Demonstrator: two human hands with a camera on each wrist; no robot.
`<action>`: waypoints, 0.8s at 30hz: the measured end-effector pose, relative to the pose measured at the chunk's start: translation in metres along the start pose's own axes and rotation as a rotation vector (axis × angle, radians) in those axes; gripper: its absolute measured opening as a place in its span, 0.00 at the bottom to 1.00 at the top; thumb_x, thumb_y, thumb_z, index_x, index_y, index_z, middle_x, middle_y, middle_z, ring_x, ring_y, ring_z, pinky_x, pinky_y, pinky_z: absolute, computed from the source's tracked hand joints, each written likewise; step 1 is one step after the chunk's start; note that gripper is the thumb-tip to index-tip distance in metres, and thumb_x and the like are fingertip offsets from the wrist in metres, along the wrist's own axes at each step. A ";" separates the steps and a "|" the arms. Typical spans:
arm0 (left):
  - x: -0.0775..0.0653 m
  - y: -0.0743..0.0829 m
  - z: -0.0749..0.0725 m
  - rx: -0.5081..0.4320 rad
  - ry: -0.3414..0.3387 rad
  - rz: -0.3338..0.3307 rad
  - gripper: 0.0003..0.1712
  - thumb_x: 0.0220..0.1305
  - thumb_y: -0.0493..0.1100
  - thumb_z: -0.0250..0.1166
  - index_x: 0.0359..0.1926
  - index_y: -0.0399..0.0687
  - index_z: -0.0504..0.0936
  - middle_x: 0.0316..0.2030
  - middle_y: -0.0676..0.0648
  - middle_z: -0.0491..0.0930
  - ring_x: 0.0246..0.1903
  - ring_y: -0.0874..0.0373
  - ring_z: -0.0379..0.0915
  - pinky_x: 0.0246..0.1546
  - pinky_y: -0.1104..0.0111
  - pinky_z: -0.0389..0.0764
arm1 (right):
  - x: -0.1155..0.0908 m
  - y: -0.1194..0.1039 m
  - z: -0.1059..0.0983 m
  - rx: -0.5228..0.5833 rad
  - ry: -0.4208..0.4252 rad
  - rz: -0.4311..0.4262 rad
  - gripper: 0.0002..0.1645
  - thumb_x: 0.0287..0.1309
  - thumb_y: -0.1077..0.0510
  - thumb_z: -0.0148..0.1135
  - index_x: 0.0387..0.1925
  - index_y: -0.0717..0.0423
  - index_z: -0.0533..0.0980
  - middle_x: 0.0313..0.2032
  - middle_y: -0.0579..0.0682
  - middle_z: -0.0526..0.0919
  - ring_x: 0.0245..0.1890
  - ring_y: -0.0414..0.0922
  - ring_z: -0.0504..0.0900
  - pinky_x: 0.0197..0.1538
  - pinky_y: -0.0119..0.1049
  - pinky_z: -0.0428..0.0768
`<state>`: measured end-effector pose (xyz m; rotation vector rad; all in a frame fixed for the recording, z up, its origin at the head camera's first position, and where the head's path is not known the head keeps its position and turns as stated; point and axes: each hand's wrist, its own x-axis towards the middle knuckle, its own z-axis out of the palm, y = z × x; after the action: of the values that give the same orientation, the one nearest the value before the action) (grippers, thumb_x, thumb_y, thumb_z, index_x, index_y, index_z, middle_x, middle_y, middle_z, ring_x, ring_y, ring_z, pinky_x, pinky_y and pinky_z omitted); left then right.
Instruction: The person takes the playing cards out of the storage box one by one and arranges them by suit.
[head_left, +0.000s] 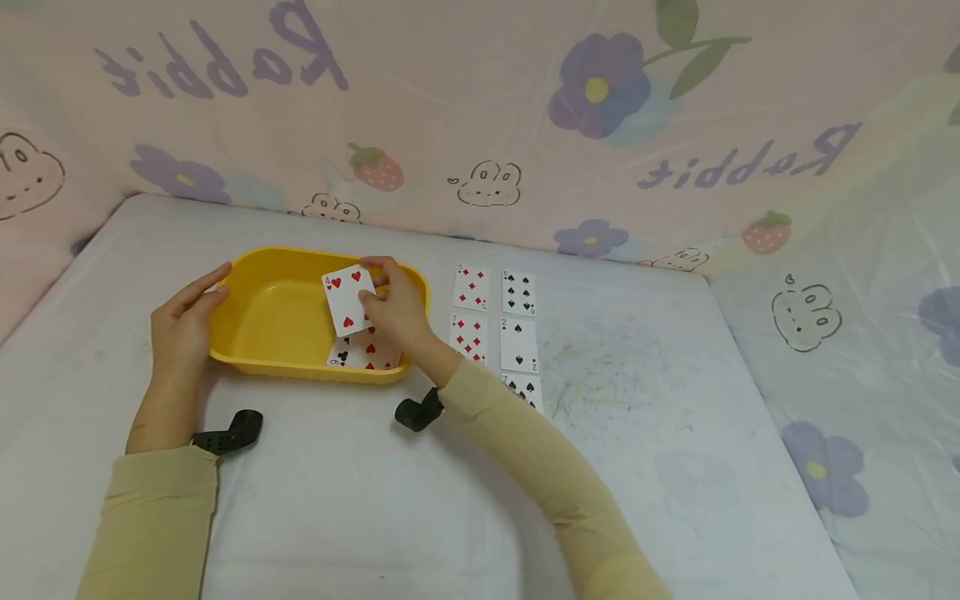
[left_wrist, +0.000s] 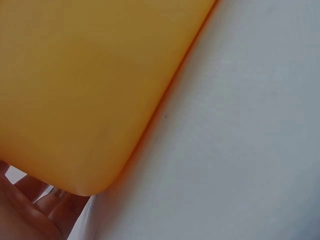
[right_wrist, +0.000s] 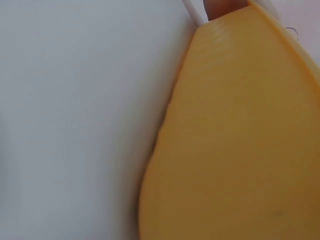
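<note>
My right hand [head_left: 395,304] pinches a four of hearts [head_left: 347,296] between thumb and fingers, above the right part of a yellow plastic basin [head_left: 270,321]. Below that card, a club card [head_left: 342,353] and a card with red hearts [head_left: 385,354] lie inside the basin, partly covered. My left hand [head_left: 183,325] grips the basin's left end, its thumb over the rim. In the left wrist view, fingers [left_wrist: 62,210] show beside the basin's rounded corner. The right wrist view is mostly filled by the basin's outer wall [right_wrist: 235,130]; the held card is hidden there.
Right of the basin, face-up cards lie in two columns: five of diamonds [head_left: 471,288] and seven of diamonds [head_left: 468,337], then six of spades [head_left: 518,292], two of spades [head_left: 518,345] and seven of spades [head_left: 527,388]. My right forearm covers part of them. A patterned curtain [head_left: 450,108] stands behind the white table [head_left: 637,500].
</note>
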<state>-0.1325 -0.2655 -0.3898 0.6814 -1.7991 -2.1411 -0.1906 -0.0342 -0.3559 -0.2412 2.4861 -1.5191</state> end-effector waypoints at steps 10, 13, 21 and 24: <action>-0.001 0.000 0.002 0.004 -0.008 -0.015 0.19 0.65 0.47 0.63 0.57 0.59 0.80 0.52 0.70 0.79 0.65 0.71 0.58 0.60 0.88 0.59 | 0.002 0.003 -0.031 0.060 0.048 -0.054 0.19 0.63 0.59 0.60 0.55 0.46 0.77 0.51 0.48 0.77 0.37 0.42 0.79 0.40 0.26 0.82; -0.002 0.001 0.002 -0.004 -0.001 -0.026 0.19 0.64 0.47 0.63 0.57 0.59 0.80 0.50 0.70 0.79 0.64 0.71 0.59 0.59 0.89 0.60 | 0.002 0.008 -0.043 0.103 0.038 -0.073 0.22 0.62 0.61 0.61 0.57 0.46 0.76 0.53 0.50 0.75 0.37 0.44 0.81 0.41 0.28 0.83; -0.004 0.003 0.001 -0.007 0.012 -0.051 0.20 0.64 0.47 0.63 0.57 0.61 0.80 0.52 0.70 0.78 0.64 0.72 0.58 0.59 0.89 0.59 | 0.006 0.032 -0.074 0.164 0.088 -0.110 0.25 0.61 0.62 0.62 0.59 0.47 0.74 0.52 0.51 0.74 0.32 0.45 0.79 0.37 0.24 0.81; -0.003 0.003 0.002 -0.017 0.010 -0.057 0.20 0.65 0.47 0.63 0.58 0.61 0.79 0.54 0.70 0.77 0.65 0.73 0.57 0.61 0.89 0.57 | 0.008 0.041 -0.087 0.195 0.126 -0.116 0.25 0.60 0.64 0.62 0.59 0.50 0.74 0.51 0.54 0.74 0.31 0.45 0.79 0.36 0.23 0.80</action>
<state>-0.1309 -0.2631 -0.3856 0.7465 -1.7751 -2.1821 -0.2230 0.0568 -0.3550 -0.2682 2.4318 -1.8639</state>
